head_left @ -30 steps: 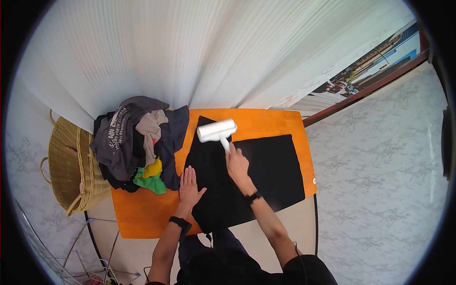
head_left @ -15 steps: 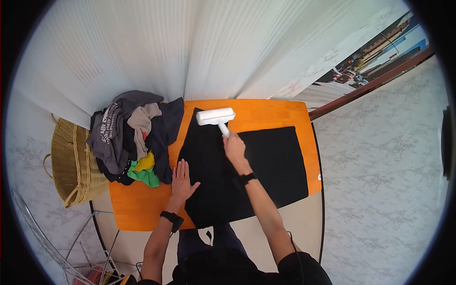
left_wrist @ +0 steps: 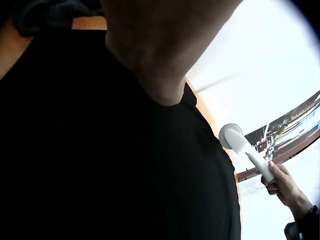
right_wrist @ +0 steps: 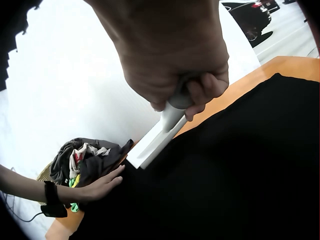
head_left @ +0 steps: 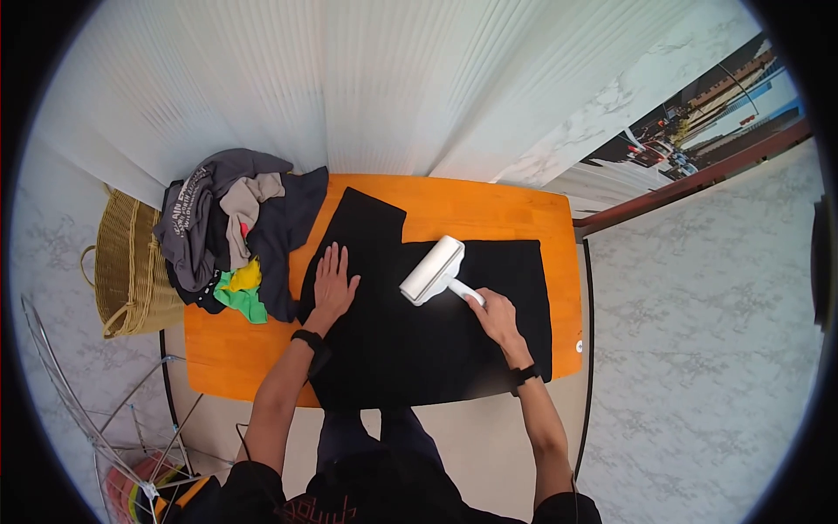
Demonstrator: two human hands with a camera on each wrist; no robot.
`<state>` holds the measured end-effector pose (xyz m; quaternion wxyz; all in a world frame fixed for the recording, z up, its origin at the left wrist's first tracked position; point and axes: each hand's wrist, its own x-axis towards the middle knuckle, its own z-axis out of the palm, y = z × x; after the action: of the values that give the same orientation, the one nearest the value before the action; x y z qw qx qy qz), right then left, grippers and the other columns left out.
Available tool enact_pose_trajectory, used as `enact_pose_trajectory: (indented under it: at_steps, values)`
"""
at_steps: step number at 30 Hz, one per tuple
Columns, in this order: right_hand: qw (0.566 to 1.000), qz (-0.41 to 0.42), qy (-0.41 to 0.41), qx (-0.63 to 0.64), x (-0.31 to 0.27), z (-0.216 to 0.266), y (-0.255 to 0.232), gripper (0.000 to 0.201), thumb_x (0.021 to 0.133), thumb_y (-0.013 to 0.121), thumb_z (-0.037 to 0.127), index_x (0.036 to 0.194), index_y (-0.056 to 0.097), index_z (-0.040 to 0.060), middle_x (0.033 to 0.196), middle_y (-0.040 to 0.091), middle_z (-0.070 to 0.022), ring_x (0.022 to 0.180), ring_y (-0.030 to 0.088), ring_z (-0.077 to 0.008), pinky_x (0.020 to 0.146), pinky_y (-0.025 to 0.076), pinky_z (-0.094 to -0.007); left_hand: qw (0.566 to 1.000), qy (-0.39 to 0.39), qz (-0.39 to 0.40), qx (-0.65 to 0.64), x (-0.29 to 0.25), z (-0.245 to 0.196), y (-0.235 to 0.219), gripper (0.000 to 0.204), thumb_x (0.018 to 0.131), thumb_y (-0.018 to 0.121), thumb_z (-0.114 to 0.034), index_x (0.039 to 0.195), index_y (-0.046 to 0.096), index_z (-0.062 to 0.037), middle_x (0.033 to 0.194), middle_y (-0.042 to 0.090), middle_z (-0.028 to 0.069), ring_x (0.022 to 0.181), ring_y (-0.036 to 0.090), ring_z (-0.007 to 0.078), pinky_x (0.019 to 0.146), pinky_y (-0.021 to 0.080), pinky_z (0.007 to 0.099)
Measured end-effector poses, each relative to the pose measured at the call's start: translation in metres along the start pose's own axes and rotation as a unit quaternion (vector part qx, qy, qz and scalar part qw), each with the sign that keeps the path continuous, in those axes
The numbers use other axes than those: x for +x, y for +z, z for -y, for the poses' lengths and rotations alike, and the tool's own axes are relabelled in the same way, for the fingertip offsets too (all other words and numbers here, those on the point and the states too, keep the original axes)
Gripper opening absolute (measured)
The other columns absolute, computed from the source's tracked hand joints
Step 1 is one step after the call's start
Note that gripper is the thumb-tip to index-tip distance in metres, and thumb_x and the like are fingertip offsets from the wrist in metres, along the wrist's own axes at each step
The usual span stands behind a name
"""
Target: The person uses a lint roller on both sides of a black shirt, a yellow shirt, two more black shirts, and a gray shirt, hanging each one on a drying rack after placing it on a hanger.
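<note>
A black garment (head_left: 375,341) lies spread flat across the orange table (head_left: 236,367). My right hand (head_left: 499,320) grips the handle of a white lint roller (head_left: 434,270), its fingers curled round the grip in the right wrist view. The roller head is over the middle of the garment, tilted diagonally in the head view. My left hand (head_left: 333,284) rests palm down on the garment's left part, fingers straight and pointing away from me. In the left wrist view the lint roller (left_wrist: 240,142) shows end-on beyond the black cloth.
A heap of clothes (head_left: 209,218), grey, dark, yellow and green, sits on the table's back left. Beside it stands a wicker basket (head_left: 131,271). A metal drying rack (head_left: 113,437) is at the lower left. A pale curtain (head_left: 384,87) hangs behind the table.
My right hand has brought the lint roller from the garment's upper left part towards me and right, turning the head diagonal. My left hand has moved slightly farther up the garment, still flat.
</note>
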<state>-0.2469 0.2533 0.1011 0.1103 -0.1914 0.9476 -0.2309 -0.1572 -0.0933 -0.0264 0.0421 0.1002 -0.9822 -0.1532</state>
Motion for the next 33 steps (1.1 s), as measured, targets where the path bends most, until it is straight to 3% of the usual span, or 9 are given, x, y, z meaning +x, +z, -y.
enact_pose_trajectory:
  at_steps: [1, 3, 10, 12, 15, 21, 26, 28, 33]
  values:
    - [1.000, 0.004, -0.001, -0.002, 0.005, 0.001, -0.001, 0.040, 0.094, 0.060, 0.041, 0.102, 0.068, 0.0023, 0.077, 0.066, -0.0164, 0.071, 0.065, -0.0323, 0.067, 0.050, -0.0398, 1.000, -0.004, 0.001, -0.002, -0.001, 0.000, 0.002, 0.071, 0.098, 0.046, -0.040, 0.153, 0.021, -0.0028, 0.160, 0.017, 0.0203, 0.148, 0.018, 0.0344, 0.120, 0.017, 0.0448]
    - [0.995, 0.093, 0.027, -0.006, 0.018, 0.010, -0.006, 0.040, 0.090, 0.064, 0.045, 0.093, 0.071, 0.0056, 0.076, 0.068, -0.0158, 0.077, 0.067, -0.0355, 0.071, 0.052, -0.0434, 1.000, -0.012, 0.000, 0.000, 0.000, 0.002, 0.002, 0.072, 0.097, 0.047, -0.039, 0.153, 0.021, -0.0029, 0.160, 0.016, 0.0191, 0.148, 0.016, 0.0336, 0.120, 0.016, 0.0444]
    - [0.990, 0.130, -0.022, -0.059, 0.054, 0.012, 0.001, 0.044, 0.084, 0.068, 0.050, 0.092, 0.075, 0.0068, 0.076, 0.069, -0.0157, 0.076, 0.068, -0.0339, 0.072, 0.052, -0.0416, 0.998, -0.036, -0.021, -0.037, 0.000, 0.004, -0.001, 0.076, 0.095, 0.052, -0.036, 0.153, 0.018, -0.0002, 0.160, 0.016, 0.0204, 0.148, 0.016, 0.0337, 0.121, 0.016, 0.0447]
    - [0.987, 0.148, -0.022, -0.059, 0.066, 0.018, 0.000, 0.046, 0.082, 0.071, 0.050, 0.094, 0.076, 0.0059, 0.073, 0.069, -0.0144, 0.072, 0.068, -0.0310, 0.068, 0.052, -0.0389, 0.992, -0.048, -0.075, -0.087, -0.008, 0.000, -0.007, 0.078, 0.094, 0.053, -0.033, 0.152, 0.017, 0.0032, 0.160, 0.016, 0.0216, 0.148, 0.017, 0.0344, 0.120, 0.016, 0.0448]
    - [0.984, 0.153, -0.067, -0.058, 0.080, 0.031, 0.008, 0.046, 0.082, 0.071, 0.050, 0.094, 0.076, 0.0059, 0.074, 0.069, -0.0148, 0.074, 0.068, -0.0310, 0.069, 0.052, -0.0392, 0.985, -0.083, -0.110, -0.102, -0.053, -0.020, -0.023, 0.079, 0.093, 0.055, -0.030, 0.152, 0.015, 0.0057, 0.159, 0.017, 0.0232, 0.147, 0.018, 0.0371, 0.120, 0.018, 0.0460]
    - [0.967, 0.183, -0.176, -0.029, 0.123, 0.074, 0.047, 0.040, 0.083, 0.070, 0.046, 0.092, 0.075, 0.0075, 0.079, 0.070, -0.0156, 0.082, 0.067, -0.0338, 0.075, 0.052, -0.0417, 0.974, -0.182, -0.076, -0.111, -0.152, -0.089, -0.009, 0.085, 0.088, 0.063, -0.027, 0.150, 0.016, 0.0092, 0.156, 0.016, 0.0304, 0.146, 0.020, 0.0421, 0.118, 0.022, 0.0481]
    - [0.947, 0.187, -0.263, 0.008, 0.151, 0.120, 0.099, 0.038, 0.084, 0.070, 0.044, 0.085, 0.073, 0.0058, 0.077, 0.069, -0.0165, 0.077, 0.067, -0.0361, 0.069, 0.052, -0.0446, 0.949, -0.297, -0.063, -0.083, -0.166, -0.127, -0.002, 0.094, 0.084, 0.070, -0.032, 0.149, 0.017, 0.0097, 0.156, 0.017, 0.0307, 0.146, 0.019, 0.0421, 0.118, 0.022, 0.0476]
    - [0.938, 0.126, -0.320, 0.041, 0.149, 0.138, 0.121, 0.038, 0.083, 0.070, 0.041, 0.080, 0.071, 0.0037, 0.077, 0.069, -0.0181, 0.075, 0.067, -0.0380, 0.067, 0.052, -0.0464, 0.943, -0.321, -0.058, -0.067, -0.169, -0.132, 0.003, 0.096, 0.082, 0.072, -0.034, 0.149, 0.018, 0.0092, 0.156, 0.018, 0.0294, 0.146, 0.019, 0.0413, 0.118, 0.022, 0.0472]
    - [0.941, 0.133, -0.302, 0.070, 0.147, 0.175, 0.149, 0.038, 0.083, 0.071, 0.039, 0.079, 0.070, 0.0010, 0.077, 0.068, -0.0205, 0.077, 0.067, -0.0399, 0.068, 0.053, -0.0470, 0.939, -0.334, -0.055, -0.063, -0.167, -0.133, 0.003, 0.096, 0.081, 0.073, -0.035, 0.150, 0.021, 0.0059, 0.158, 0.020, 0.0238, 0.147, 0.020, 0.0376, 0.118, 0.022, 0.0454]
